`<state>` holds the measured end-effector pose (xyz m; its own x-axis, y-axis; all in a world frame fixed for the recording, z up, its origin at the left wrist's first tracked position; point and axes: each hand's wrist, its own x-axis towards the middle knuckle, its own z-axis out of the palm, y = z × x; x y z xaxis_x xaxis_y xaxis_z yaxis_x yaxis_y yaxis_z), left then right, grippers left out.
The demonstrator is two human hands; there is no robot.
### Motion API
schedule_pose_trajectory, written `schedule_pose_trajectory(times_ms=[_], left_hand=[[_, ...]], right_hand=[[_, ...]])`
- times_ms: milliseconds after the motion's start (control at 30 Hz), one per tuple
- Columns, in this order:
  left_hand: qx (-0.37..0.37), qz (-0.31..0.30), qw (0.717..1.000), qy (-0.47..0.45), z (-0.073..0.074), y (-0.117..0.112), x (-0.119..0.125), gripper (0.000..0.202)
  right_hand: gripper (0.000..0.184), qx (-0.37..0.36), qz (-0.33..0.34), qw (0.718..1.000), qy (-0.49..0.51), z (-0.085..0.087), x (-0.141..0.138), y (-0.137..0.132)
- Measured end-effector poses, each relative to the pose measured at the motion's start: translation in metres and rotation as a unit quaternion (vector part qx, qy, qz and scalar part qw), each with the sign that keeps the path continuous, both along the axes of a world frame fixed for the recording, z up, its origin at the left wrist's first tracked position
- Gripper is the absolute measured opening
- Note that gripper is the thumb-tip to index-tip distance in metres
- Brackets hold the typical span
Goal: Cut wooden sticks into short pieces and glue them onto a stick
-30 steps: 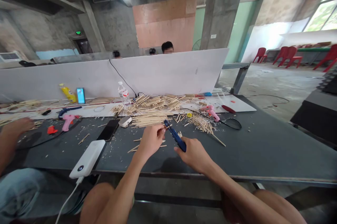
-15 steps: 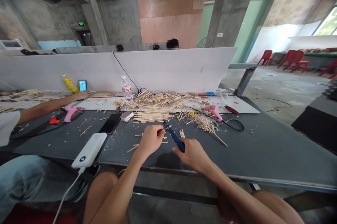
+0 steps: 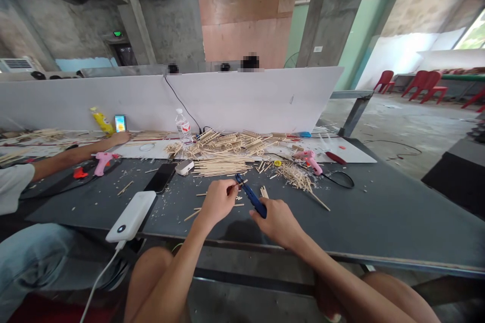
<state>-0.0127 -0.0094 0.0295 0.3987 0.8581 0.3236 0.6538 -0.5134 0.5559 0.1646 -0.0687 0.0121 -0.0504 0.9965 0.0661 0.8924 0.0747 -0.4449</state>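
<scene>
My left hand (image 3: 219, 203) is closed in a pinch on a thin wooden stick (image 3: 244, 182), whose short end crosses the head of the blue pliers (image 3: 253, 198). My right hand (image 3: 280, 222) is wrapped around the handles of those pliers, which slant up and left to the stick. Just beyond the right hand lie a few short cut sticks (image 3: 264, 192). More loose sticks (image 3: 192, 214) are on the table beside my left hand, partly hidden by it. A row of long sticks (image 3: 222, 167) lies ahead of both hands.
Behind the row is a heap of small wooden frames (image 3: 238, 142). A pink glue gun (image 3: 311, 162) and a pile of short sticks (image 3: 297, 176) are at right. A power bank (image 3: 131, 217), a black phone (image 3: 162, 179) and a water bottle (image 3: 183, 128) stand left. A co-worker's arm (image 3: 71, 157) reaches in.
Both hands, the stick and the pliers keep nearly the same pose. The view has shifted slightly. The picture on the upright phone's screen near the co-worker's hand has changed.
</scene>
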Motion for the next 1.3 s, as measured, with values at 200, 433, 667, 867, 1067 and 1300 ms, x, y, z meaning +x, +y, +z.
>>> schedule_pose_trajectory(times_ms=[200,433,667,867,1067,1300], left_hand=[[-0.01,0.005,1.0,-0.007,-0.002,0.002,-0.001,0.029],[-0.009,0.003,1.0,-0.003,-0.002,0.001,-0.003,0.03],[-0.021,0.004,1.0,-0.005,-0.001,0.002,-0.005,0.03],[-0.024,0.009,1.0,0.009,-0.005,0.004,-0.006,0.03],[-0.037,0.016,0.999,0.03,-0.01,0.008,-0.006,0.03],[-0.042,0.024,0.998,0.035,-0.012,0.009,-0.007,0.03]], right_hand=[[0.024,0.0,-0.004,1.0,0.003,-0.001,-0.002,0.002],[0.024,0.004,0.007,1.0,0.0,-0.005,-0.002,0.001],[0.022,0.007,-0.007,1.0,-0.016,-0.009,-0.005,0.005],[0.018,-0.014,0.001,1.0,-0.014,-0.01,-0.007,0.006],[0.015,-0.031,0.008,0.999,0.013,-0.01,-0.007,0.008],[0.011,-0.024,0.01,0.999,0.029,-0.017,-0.008,0.012]])
